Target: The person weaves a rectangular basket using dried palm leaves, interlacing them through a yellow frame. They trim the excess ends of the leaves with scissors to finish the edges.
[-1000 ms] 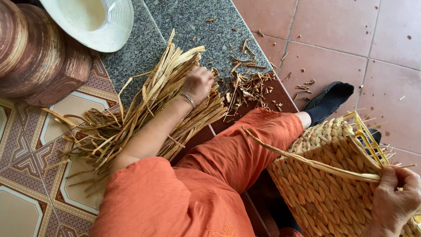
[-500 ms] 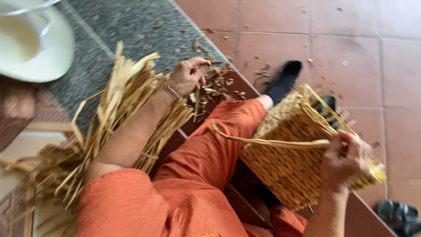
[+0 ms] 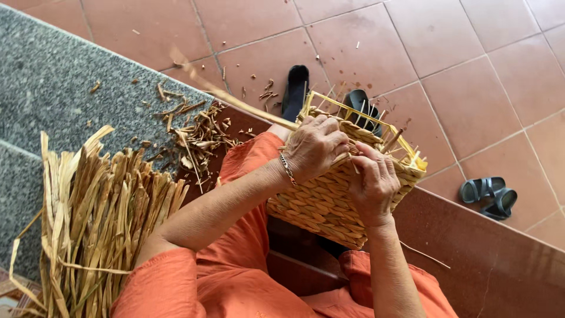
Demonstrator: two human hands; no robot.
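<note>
woven straw basket [image 3: 329, 200] is being held on the lap, left hand [image 3: 315, 147] clamped on a long strand [image 3: 235, 101] at the rim, right hand [image 3: 372, 184] pressed closed beside it. the brittle strand could be snapped by tugging; upright stakes [image 3: 376, 121] risk being bent.

A half-woven basket [image 3: 329, 203] of tan plaited straw rests tilted on the person's lap, its unfinished rim turned away, with loose yellowish stakes sticking up from the top edge. A long dried straw strand [image 3: 235, 100] runs from the rim out to the upper left, blurred at its far end.
</note>
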